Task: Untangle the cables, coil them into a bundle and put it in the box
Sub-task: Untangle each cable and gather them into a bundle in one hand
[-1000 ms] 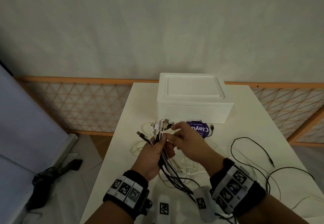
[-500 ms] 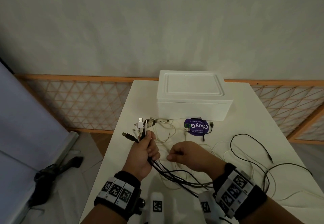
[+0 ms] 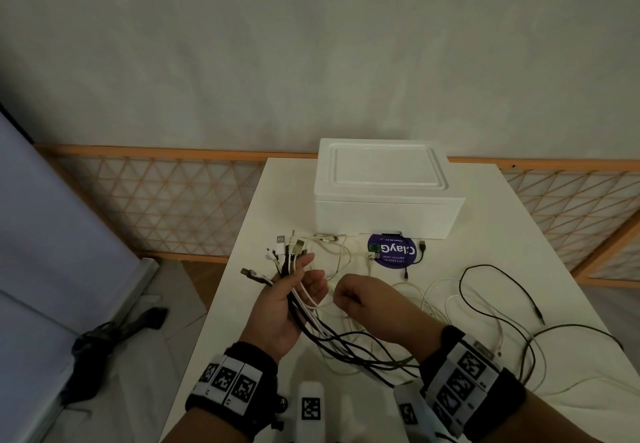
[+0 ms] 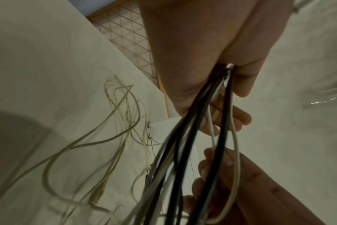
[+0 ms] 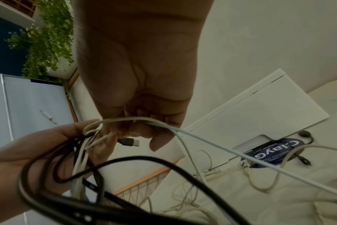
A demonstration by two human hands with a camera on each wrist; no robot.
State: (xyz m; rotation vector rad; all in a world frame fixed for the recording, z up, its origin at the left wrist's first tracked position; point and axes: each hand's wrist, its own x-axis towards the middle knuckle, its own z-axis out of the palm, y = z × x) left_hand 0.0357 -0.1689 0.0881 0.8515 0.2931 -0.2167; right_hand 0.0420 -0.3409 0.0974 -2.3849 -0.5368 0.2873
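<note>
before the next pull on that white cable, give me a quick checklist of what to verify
1. Left hand holds the gathered cables near their plugs: ok.
2. Right hand pinches one white cable: ok.
3. Cables untangled: not ok, black and white strands cross below the hands.
4. All cables gathered: not ok, the loose black cable lies on the table.
5. Box open for the bundle: not ok, lid on.
6. White cable free of knots: cannot tell.

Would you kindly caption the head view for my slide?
Left hand holds gathered cable ends; right hand pinches a white cable before the closed white box.
</note>
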